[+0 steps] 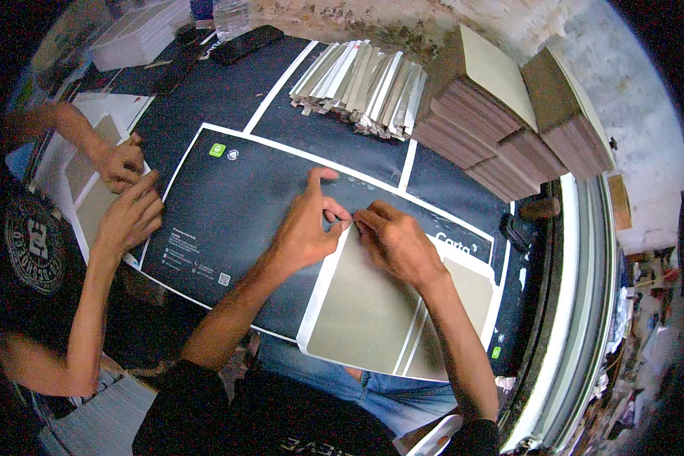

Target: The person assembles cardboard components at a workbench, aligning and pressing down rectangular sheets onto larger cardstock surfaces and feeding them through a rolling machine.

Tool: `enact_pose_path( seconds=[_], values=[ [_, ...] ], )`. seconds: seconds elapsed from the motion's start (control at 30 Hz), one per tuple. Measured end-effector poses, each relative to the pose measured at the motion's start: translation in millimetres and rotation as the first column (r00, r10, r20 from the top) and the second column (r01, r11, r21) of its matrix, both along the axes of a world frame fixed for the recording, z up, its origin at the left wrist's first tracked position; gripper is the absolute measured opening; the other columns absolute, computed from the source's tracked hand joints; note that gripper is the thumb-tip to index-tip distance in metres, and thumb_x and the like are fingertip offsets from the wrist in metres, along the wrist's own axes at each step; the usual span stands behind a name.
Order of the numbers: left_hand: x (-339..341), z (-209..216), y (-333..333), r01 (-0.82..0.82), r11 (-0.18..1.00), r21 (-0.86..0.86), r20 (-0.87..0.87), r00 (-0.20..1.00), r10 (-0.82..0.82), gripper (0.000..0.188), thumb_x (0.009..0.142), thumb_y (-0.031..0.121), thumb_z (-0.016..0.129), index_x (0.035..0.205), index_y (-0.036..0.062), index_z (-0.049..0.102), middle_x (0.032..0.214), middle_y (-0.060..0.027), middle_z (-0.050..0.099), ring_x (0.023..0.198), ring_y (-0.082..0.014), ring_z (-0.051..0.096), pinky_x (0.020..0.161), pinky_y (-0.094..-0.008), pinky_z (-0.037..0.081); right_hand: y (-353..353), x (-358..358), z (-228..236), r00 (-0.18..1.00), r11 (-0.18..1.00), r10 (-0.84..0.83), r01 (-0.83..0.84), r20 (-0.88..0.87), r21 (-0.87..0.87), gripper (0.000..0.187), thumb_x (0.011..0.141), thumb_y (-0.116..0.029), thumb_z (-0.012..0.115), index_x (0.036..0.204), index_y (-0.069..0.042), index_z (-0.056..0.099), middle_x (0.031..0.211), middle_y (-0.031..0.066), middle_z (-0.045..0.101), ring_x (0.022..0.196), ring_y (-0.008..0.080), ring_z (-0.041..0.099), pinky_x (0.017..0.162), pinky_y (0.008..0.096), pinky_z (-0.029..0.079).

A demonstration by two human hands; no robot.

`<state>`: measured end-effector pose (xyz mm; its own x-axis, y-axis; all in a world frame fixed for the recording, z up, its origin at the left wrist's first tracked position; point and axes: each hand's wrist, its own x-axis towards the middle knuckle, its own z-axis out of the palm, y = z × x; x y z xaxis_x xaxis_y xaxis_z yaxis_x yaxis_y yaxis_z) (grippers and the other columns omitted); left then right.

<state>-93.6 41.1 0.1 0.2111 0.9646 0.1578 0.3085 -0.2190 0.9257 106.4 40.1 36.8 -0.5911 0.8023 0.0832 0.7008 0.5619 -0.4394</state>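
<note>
A book cover piece lies before me: greyboard panels (361,296) with white paper borders (321,300) and two pale strips (414,334) between the panels. My left hand (305,232) is at its upper left corner, index finger raised and curled, thumb and other fingers pinched on the paper edge. Just beside it, my right hand (397,242) has its fingertips closed at the same corner, and its forearm crosses over the greyboard. The fingers hide the corner itself.
Black printed sheets (228,197) cover the table. At the far side lie a bundle of paper and board strips (361,87) and greyboard stacks (475,106). A dark-handled tool (514,232) is at right. On the left, a co-worker's hands (129,194) work on another greyboard piece (95,205).
</note>
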Motion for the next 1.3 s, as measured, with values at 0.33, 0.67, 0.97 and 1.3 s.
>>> enact_pose_path(
  seconds=[0.33, 0.67, 0.97, 1.3],
  values=[
    [-1, -1, 1, -0.019, 1.000, -0.014, -0.032, 0.999, 0.018, 0.064, 0.078, -0.007, 0.071, 0.129, -0.0003, 0.033, 0.088, -0.0154, 0.074, 0.077, -0.0265, 0.072, 0.067, -0.0383, 0.051, -2, -5, -4, 0.986, 0.997, -0.068, 0.071, -0.151, 0.017, 0.020, 0.085, -0.002, 0.065, 0.103, 0.003, 0.069, 0.094, 0.0218, 0.065, 0.082, 0.0425, 0.065, 0.076, 0.0473, 0.053],
    [3, 0, -2, -0.038, 0.999, -0.031, 0.000, 0.999, 0.038, 0.068, 0.077, -0.004, 0.072, 0.132, -0.0031, 0.032, 0.088, -0.0155, 0.074, 0.081, -0.0268, 0.072, 0.074, -0.0381, 0.054, -22, 2, -9, 1.000, 0.989, 0.003, -0.002, -0.013, 0.147, 0.037, 0.082, -0.002, 0.068, 0.119, 0.003, 0.066, 0.106, 0.0186, 0.065, 0.096, 0.0373, 0.065, 0.087, 0.0428, 0.056],
    [1, 7, -4, -0.042, 0.999, -0.027, -0.035, 0.999, 0.041, 0.075, 0.080, -0.001, 0.073, 0.139, -0.0049, 0.028, 0.088, -0.0145, 0.075, 0.082, -0.0276, 0.072, 0.081, -0.0375, 0.054, -46, 1, -16, 0.998, 0.996, -0.058, 0.058, 0.000, 0.064, 0.047, 0.083, 0.002, 0.059, 0.130, 0.005, 0.056, 0.130, 0.0221, 0.053, 0.118, 0.0390, 0.056, 0.102, 0.0431, 0.051],
    [6, 13, -7, -0.062, 0.997, -0.051, -0.064, 0.996, 0.058, 0.075, 0.081, 0.000, 0.075, 0.140, -0.0018, 0.030, 0.087, -0.0142, 0.076, 0.087, -0.0279, 0.074, 0.082, -0.0373, 0.054, -49, 0, -33, 0.938, 0.985, -0.159, 0.172, -0.308, 0.016, 0.076, 0.083, 0.010, 0.055, 0.152, -0.009, 0.031, 0.164, 0.0228, 0.019, 0.131, 0.0445, 0.047, 0.111, 0.0541, 0.042]
  ],
)
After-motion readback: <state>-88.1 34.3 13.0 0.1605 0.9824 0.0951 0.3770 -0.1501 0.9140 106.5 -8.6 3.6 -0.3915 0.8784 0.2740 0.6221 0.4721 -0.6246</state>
